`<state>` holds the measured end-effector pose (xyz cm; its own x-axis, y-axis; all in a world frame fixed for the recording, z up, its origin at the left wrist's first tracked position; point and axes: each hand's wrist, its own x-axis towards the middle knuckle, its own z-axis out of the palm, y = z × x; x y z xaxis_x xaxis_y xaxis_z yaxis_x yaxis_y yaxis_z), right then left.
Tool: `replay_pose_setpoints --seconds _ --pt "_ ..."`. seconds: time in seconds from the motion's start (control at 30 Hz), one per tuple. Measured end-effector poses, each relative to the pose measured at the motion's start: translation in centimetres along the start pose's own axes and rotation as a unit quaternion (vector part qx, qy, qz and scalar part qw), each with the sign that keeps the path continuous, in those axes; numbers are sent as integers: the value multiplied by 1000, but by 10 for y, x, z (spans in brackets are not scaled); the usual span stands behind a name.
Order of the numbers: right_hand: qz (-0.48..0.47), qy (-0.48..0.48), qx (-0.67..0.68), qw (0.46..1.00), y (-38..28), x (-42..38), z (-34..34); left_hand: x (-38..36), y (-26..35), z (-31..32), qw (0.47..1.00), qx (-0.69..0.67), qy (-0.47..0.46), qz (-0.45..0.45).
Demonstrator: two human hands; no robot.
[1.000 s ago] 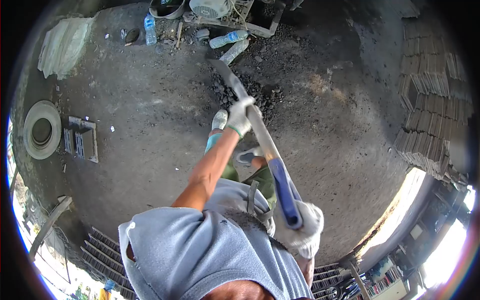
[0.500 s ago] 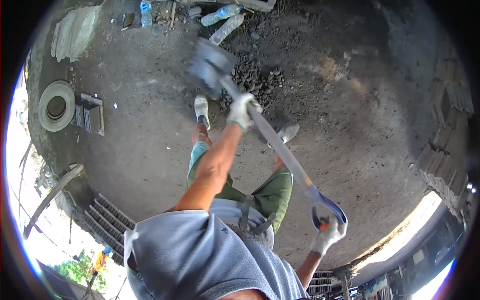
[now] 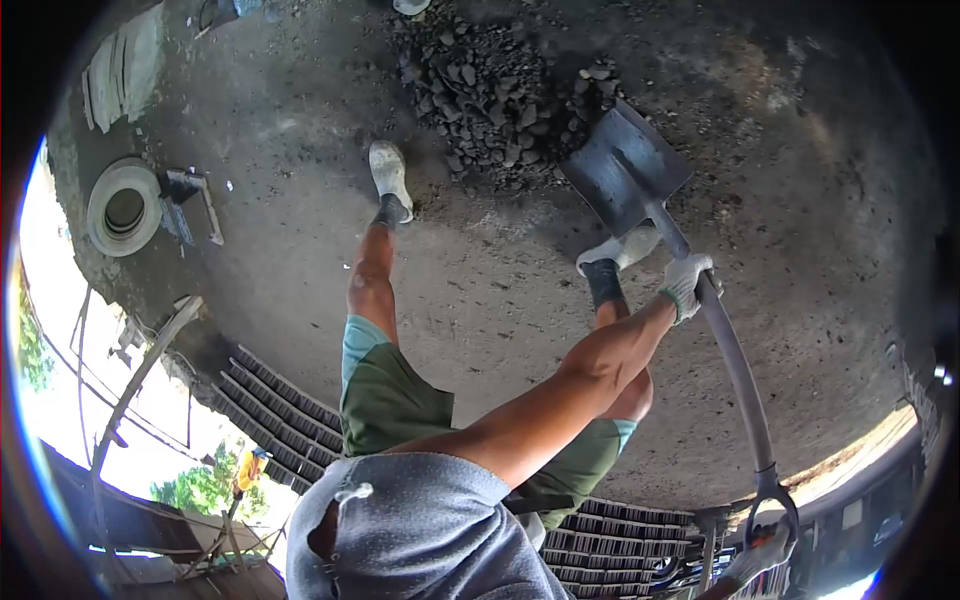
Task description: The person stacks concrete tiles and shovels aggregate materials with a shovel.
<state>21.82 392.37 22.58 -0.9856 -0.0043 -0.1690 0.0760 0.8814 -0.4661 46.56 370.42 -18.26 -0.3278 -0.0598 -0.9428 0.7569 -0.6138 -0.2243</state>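
A shovel (image 3: 735, 365) slants across the right side of the head view, its grey blade (image 3: 640, 165) low by the right edge of the rubble. No load shows on the blade. My left hand (image 3: 688, 286), in a whitish glove, wraps round the shaft a little below the blade. At the lower right, my gloved right hand (image 3: 768, 553) grips the D-shaped handle. A heap of dark broken stones (image 3: 490, 110) lies in front of my feet. One light shoe (image 3: 390, 180) stands left of it; the other shoe (image 3: 625, 248) is beside the blade's base.
A pale ring like a tyre (image 3: 125, 207) and a small metal frame (image 3: 195, 205) lie on the left. Slabs (image 3: 122, 70) lean at the upper left. Stacked racks (image 3: 280, 410) stand behind me. A person in yellow (image 3: 248, 470) is far off at lower left.
The shovel blade has swung from the heap's left side to its right. Both my hands have moved right with it, and my feet now stand wider apart. The bottles have mostly left the view.
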Motion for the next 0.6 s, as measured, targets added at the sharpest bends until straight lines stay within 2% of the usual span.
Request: replay_pose_setpoints --seconds 0.03,0.07,0.13,0.23,0.27,0.33,0.37,0.47,0.5,0.57,0.6 --pt "-4 24 8 1000 -4 1 29 12 12 -4 1000 0 1 11" --pt "40 -4 -16 999 -41 -27 62 20 27 -4 1000 -19 7 6" --pt "-5 -44 -1 999 -45 -31 75 21 48 -4 999 -47 16 -14" --pt "15 -55 -17 998 -53 -33 70 15 52 -1 999 -43 14 -18" --pt "32 5 -44 999 -57 -39 77 18 52 -3 999 -42 14 -23" --pt "63 -30 -37 997 -24 7 54 3 67 5 999 -8 47 3" --pt "32 -67 -26 997 -27 -3 72 -4 78 9 998 9 62 15" --pt "-12 -151 -8 988 -37 -46 152 -6 188 -6 999 -19 21 43" --pt "-17 -171 18 985 -40 -68 199 -11 238 -12 980 135 -13 145" --pt "-19 -221 59 973 -49 -119 287 -4 331 -32 983 120 -36 130" --pt "-16 -244 82 966 -52 -146 327 25 376 -51 982 24 -33 185"
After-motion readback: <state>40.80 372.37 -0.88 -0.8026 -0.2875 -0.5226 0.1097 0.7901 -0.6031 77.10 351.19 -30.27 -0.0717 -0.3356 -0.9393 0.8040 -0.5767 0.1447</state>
